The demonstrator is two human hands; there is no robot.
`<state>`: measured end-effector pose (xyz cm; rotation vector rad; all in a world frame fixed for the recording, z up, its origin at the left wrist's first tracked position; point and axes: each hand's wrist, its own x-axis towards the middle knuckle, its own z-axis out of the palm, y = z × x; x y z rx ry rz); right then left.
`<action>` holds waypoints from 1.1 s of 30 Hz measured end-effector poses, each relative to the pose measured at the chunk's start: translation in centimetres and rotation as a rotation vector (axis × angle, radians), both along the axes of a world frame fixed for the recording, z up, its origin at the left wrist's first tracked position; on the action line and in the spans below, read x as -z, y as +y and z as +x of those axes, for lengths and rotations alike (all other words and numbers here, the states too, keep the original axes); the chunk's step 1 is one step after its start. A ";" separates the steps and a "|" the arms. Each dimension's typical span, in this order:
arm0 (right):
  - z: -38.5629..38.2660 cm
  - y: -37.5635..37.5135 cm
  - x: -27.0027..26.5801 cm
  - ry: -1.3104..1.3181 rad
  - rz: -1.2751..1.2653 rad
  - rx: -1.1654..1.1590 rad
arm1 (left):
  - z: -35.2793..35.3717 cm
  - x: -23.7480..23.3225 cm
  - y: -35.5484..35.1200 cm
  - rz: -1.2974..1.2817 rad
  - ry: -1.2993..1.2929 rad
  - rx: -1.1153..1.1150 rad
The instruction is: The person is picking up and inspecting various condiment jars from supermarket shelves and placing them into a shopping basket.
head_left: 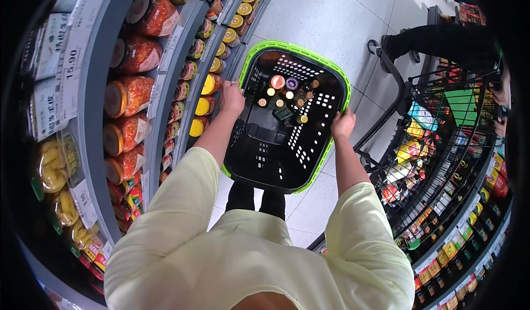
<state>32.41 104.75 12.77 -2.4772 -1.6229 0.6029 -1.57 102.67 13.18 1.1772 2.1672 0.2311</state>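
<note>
A black shopping basket [254, 158] with a bright green rim is held in front of my body. My left hand [232, 99] is closed on its left rim, close beside the shelf of jars. On the right side, my right hand [343, 124] grips the rim, with the fingers partly hidden behind it. Several bottles and jars stand together inside the basket toward its far end, among them a jar with an orange-and-white lid [277, 81] and one with a purple lid [291, 83].
Shelves at the left hold jars of red food [132, 91], yellow-lidded jars [202, 106] and price labels. A black wire shopping cart [436, 183] stands at the right, with another person's dark-clothed leg [447, 41] and hands by it. More shelves curve along the lower right.
</note>
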 end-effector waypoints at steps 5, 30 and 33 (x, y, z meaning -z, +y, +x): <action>0.3 -0.6 1.7 -0.003 -0.053 -0.030 | 0.7 2.8 -0.6 -0.028 0.040 -0.086; -26.3 -13.3 -40.9 1.144 0.194 -1.198 | -2.7 -45.0 -28.8 0.774 -0.254 -0.566; -29.1 -15.2 -48.2 1.268 0.285 -1.346 | -2.4 -49.8 -32.4 1.023 -0.057 -0.615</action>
